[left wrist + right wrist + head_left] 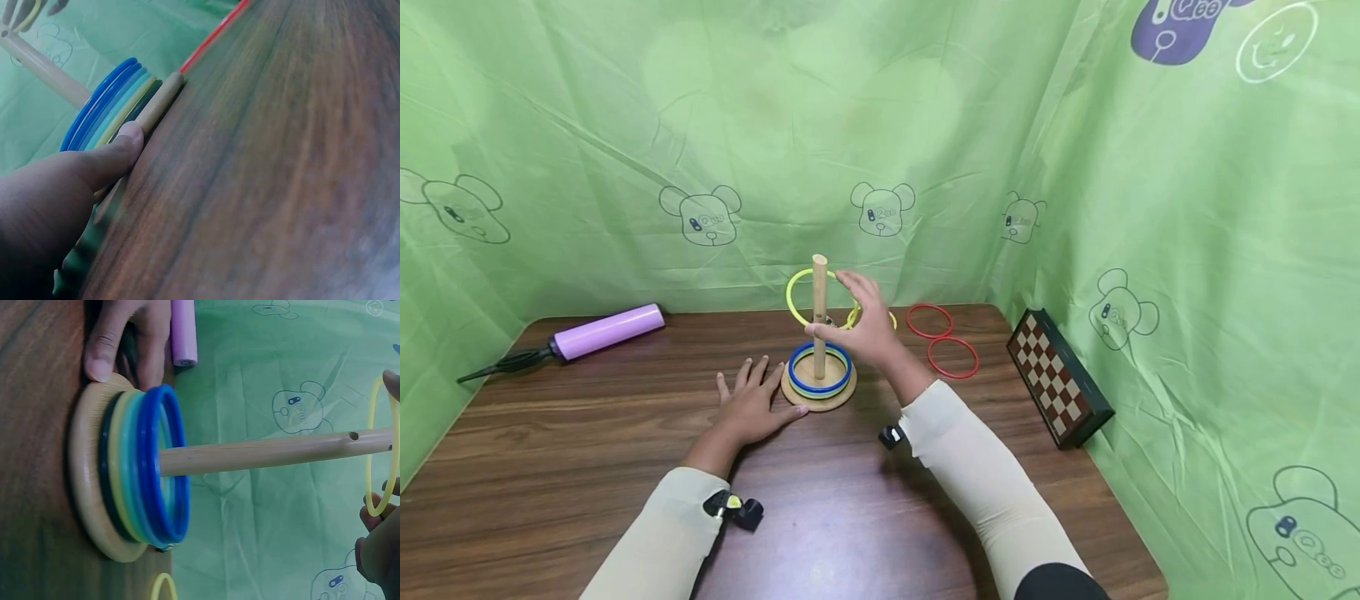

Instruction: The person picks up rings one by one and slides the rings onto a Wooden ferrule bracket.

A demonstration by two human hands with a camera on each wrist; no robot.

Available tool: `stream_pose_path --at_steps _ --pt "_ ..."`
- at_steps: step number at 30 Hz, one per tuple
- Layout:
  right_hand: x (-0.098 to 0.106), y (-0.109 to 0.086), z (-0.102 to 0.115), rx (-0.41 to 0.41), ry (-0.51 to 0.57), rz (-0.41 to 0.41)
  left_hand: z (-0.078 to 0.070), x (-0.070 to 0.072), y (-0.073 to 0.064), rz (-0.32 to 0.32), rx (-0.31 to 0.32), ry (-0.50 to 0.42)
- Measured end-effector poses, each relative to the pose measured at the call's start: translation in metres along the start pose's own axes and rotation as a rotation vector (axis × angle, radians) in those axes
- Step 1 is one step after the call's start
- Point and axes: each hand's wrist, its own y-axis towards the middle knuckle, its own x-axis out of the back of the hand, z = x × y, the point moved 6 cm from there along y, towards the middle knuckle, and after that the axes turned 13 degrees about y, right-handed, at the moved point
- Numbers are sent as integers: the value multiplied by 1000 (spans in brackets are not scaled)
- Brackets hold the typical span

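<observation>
A wooden ring-toss stand with a round base (797, 403) and an upright post (820, 292) is on the table. Stacked low around the post are several rings, blue ones (167, 519) uppermost, then turquoise, yellow and dark ones. My left hand (751, 410) lies on the table left of the stand, fingers spread, its thumb pressing the base's rim. Up near the top of the post, my right hand (868, 325) holds a yellow ring (790, 293) between thumb and fingers. In the right wrist view this ring overlaps the post's upper end.
Two red rings (953, 377) lie right of the stand, and another yellow ring (893, 320) is partly hidden behind my right hand. A purple hand pump (610, 332) lies at the back left. A checkered board box (1052, 379) stands at the right edge. Green curtain (775, 125) surrounds the table.
</observation>
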Motion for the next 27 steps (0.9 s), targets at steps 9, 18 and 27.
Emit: stream_pose_path --at_steps 9,18,27 --pt "-10 -14 -24 -92 15 60 0 -1 0 3 -1 5" --pt "-18 -28 -40 -151 9 89 0 -3 2 5 0 4" --pt "-26 -37 -54 -139 -28 129 1 -3 2 5 2 4"
